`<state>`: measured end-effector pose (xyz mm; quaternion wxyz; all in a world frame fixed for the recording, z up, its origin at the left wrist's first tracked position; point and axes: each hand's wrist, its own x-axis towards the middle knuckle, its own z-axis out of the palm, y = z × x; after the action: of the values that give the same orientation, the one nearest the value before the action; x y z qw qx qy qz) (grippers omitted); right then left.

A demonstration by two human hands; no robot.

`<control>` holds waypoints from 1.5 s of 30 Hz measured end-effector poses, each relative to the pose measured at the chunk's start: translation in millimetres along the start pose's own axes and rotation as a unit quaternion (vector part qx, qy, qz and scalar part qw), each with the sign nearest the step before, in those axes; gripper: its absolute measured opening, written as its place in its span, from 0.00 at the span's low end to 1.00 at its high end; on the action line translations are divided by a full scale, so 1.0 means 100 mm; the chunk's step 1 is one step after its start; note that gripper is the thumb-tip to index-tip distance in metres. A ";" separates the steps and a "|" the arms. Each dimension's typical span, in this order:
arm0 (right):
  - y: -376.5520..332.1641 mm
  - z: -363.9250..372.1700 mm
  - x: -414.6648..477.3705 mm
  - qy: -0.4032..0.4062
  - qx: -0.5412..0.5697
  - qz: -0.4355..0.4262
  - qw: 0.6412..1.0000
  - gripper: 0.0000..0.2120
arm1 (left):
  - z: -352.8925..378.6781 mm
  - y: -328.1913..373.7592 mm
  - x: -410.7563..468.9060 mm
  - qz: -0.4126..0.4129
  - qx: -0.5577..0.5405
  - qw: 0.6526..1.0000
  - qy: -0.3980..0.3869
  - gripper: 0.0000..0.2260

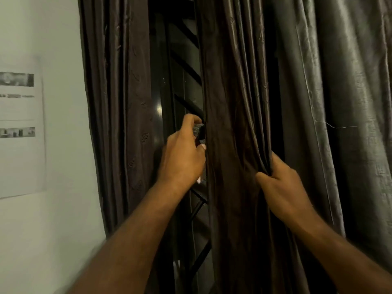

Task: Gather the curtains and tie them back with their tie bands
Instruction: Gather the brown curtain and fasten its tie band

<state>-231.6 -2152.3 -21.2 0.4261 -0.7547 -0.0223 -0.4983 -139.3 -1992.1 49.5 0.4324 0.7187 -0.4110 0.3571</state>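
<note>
Wall sheet (21, 128) print blurred, left edge cropped

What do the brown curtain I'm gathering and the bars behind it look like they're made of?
The brown curtain looks like a thin woven fabric with a satin sheen: soft folds catch the light. The bars look like dark painted metal, straight and rigid, though dim light leaves that uncertain.

A home room: dark curtains (233, 102) over a grilled window (184, 81), paper (21, 124) on the wall.
</note>
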 end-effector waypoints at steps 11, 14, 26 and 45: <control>-0.14 0.42 -0.08 -0.036 -0.119 -0.080 0.989 0.31 | 0.06 0.42 -0.05 -0.131 -0.199 0.954 -0.183 0.29; -0.21 0.50 -0.08 -0.058 -0.162 -0.081 0.982 0.28 | 0.14 0.41 0.00 -0.136 -0.101 0.977 -0.126 0.23; 0.05 0.21 0.89 -0.088 0.322 0.160 0.929 0.16 | -0.07 0.17 0.13 -0.193 -0.196 0.960 -0.046 0.11; 0.56 0.14 1.06 -0.385 0.397 0.215 0.805 0.13 | -0.20 -0.08 0.22 -0.224 -0.234 0.946 -0.001 0.14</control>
<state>-142.2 -2220.2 23.9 0.7414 -0.6350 -0.2171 -0.0100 -126.3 -1977.5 73.7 0.6570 0.6710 -0.3121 0.1442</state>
